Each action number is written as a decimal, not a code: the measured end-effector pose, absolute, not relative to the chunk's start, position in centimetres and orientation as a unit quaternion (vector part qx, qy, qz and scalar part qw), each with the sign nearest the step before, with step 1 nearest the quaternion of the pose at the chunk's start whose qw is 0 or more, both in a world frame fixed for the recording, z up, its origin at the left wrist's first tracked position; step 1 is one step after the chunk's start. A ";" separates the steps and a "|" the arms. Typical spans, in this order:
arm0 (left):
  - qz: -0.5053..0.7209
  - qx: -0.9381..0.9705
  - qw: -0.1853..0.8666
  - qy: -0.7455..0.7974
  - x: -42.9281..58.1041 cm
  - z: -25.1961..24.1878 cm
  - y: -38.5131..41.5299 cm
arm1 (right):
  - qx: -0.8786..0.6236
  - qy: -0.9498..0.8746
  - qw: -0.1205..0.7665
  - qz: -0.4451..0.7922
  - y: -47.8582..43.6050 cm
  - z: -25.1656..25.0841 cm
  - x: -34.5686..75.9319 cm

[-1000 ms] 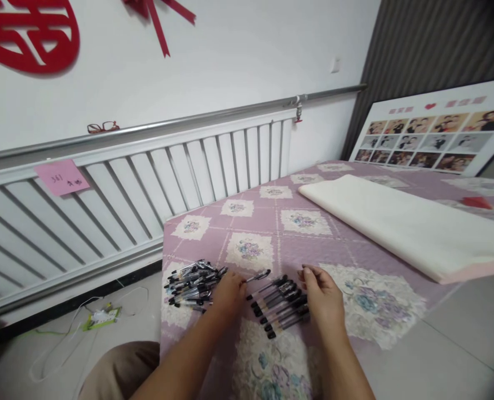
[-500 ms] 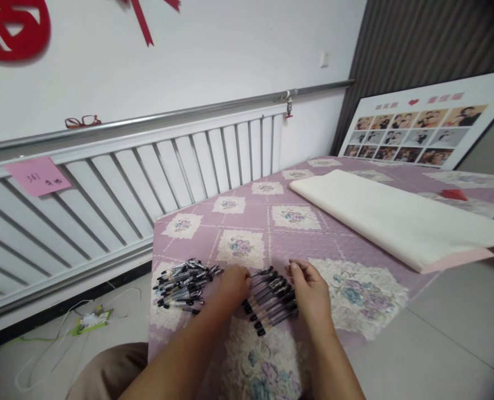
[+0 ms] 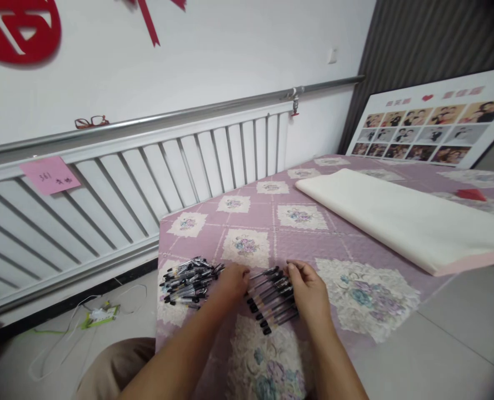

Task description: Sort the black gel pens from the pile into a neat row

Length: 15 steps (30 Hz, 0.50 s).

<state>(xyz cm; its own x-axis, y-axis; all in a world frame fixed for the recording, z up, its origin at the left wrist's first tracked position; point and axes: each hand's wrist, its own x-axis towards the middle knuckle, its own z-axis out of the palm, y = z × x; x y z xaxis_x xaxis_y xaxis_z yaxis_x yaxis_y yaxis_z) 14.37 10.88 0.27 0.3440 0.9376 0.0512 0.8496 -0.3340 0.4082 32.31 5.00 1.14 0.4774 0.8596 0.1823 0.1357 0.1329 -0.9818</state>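
Note:
A loose heap of black-capped pens (image 3: pixel 187 279) lies at the left edge of a purple flowered cloth (image 3: pixel 267 222). To its right, several pens (image 3: pixel 272 303) lie side by side in a row. My left hand (image 3: pixel 231 283) rests between the heap and the row, fingers curled at the row's left ends, with one pen tip showing past its knuckles. My right hand (image 3: pixel 309 291) has its fingers bent on the row's right ends. Both hands flank the row.
A folded cream sheet (image 3: pixel 400 222) lies across the cloth at right. A photo board (image 3: pixel 434 130) leans at the back. A white radiator (image 3: pixel 125 178) with a pink note (image 3: pixel 50 175) and red glasses (image 3: pixel 91 121) lines the wall. Cables and a small packet (image 3: pixel 100 315) lie on the floor.
My left hand, which held a single pen out toward the row, has come in against the row. My right hand has closed in on the pens' other ends.

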 end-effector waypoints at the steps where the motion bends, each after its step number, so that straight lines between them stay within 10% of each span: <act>1: 0.153 0.802 0.152 0.556 13.7 0.3 10.9 | -0.589 -0.425 0.623 0.291 5.0 1.2 32.2; 15: 0.280 0.792 0.025 0.542 0.7 -3.1 3.1 | -0.566 -0.585 0.513 0.272 4.9 0.3 27.8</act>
